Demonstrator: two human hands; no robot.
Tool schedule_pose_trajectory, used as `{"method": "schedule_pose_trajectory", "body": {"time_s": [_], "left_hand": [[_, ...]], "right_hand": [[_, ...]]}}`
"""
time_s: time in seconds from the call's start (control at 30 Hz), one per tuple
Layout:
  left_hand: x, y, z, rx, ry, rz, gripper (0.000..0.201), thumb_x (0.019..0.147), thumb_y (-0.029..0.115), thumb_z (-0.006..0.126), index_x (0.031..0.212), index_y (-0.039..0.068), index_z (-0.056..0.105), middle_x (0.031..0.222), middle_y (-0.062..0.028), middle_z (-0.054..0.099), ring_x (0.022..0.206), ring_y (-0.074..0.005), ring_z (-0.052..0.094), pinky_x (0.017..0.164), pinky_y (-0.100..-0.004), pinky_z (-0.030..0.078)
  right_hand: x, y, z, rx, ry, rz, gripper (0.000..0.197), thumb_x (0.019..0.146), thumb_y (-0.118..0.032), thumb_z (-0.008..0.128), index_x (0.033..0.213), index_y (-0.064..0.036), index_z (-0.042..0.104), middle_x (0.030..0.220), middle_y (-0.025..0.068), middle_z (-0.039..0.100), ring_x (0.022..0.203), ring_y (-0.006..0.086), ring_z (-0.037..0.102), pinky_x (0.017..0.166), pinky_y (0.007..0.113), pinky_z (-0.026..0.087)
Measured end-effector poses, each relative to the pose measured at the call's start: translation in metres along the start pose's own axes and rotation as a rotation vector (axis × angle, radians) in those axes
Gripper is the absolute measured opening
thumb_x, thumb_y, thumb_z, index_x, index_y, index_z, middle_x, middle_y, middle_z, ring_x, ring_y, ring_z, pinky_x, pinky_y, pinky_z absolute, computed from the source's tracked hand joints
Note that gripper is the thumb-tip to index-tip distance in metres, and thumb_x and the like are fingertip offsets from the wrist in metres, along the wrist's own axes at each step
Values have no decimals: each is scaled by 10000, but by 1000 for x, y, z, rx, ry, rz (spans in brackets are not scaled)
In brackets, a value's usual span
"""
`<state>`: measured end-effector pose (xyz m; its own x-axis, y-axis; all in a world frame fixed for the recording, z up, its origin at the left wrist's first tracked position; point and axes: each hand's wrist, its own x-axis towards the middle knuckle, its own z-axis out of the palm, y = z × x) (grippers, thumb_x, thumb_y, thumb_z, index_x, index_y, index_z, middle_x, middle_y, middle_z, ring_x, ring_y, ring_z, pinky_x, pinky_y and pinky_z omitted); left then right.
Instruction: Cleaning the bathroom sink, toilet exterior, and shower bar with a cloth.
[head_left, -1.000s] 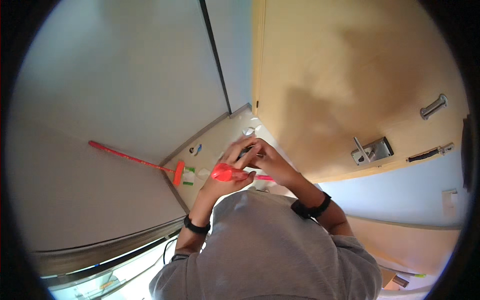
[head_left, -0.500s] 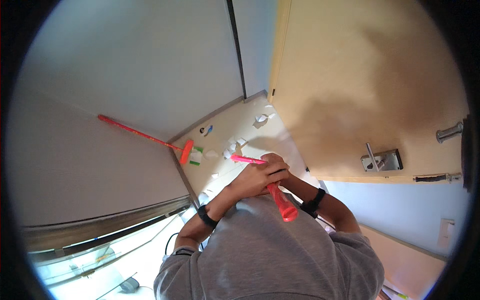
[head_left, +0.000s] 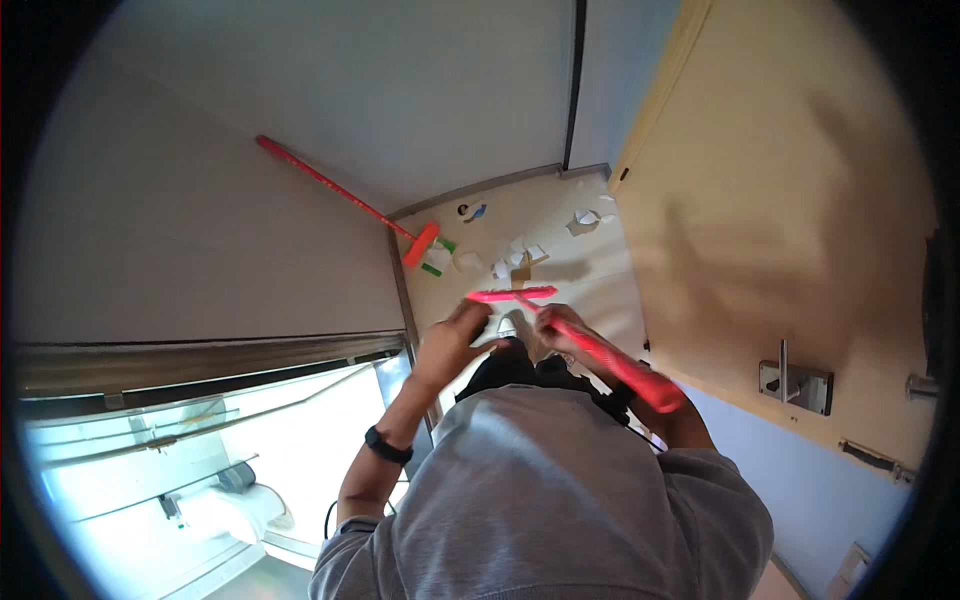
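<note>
My right hand (head_left: 562, 328) is wrapped round a red-handled tool with a long, narrow pink head (head_left: 512, 295). Its thick handle (head_left: 625, 370) slants down to the right over my right forearm, while the head lies crosswise in front of me. What the head is for does not show from this angle. My left hand (head_left: 455, 345) is off the handle, thumb and fingers apart. Its fingertips come close to the head's left end; whether they touch it I cannot tell.
A broom with a red stick (head_left: 335, 187) and orange head (head_left: 421, 244) leans on the left wall. Beside it lies a green-and-white packet (head_left: 438, 258). Torn paper scraps (head_left: 516, 252) and a blue piece (head_left: 480, 212) litter the floor. A wooden door with a metal handle (head_left: 785, 372) stands right.
My left hand has come off the handle and moved left, apart from my right hand. The tool's head has turned crosswise, and its handle end has swung to the right. My view has shifted.
</note>
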<state>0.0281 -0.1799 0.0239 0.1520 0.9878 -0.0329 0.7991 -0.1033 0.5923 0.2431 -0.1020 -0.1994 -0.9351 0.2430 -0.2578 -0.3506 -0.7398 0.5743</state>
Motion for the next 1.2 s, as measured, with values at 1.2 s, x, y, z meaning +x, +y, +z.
{"method": "schedule_pose_trajectory", "body": {"time_s": [1.2], "left_hand": [[-73,-255,91,-526,-71,-691,281,801,175,689,1049,47,671,929,-83,708,895,-173,670,796,-297,509]], "right_hand": [[-40,-149,7,223,175,-786,228,810,-126,564,592,-86,512,552,51,516,569,210,570,626,319,547]]}}
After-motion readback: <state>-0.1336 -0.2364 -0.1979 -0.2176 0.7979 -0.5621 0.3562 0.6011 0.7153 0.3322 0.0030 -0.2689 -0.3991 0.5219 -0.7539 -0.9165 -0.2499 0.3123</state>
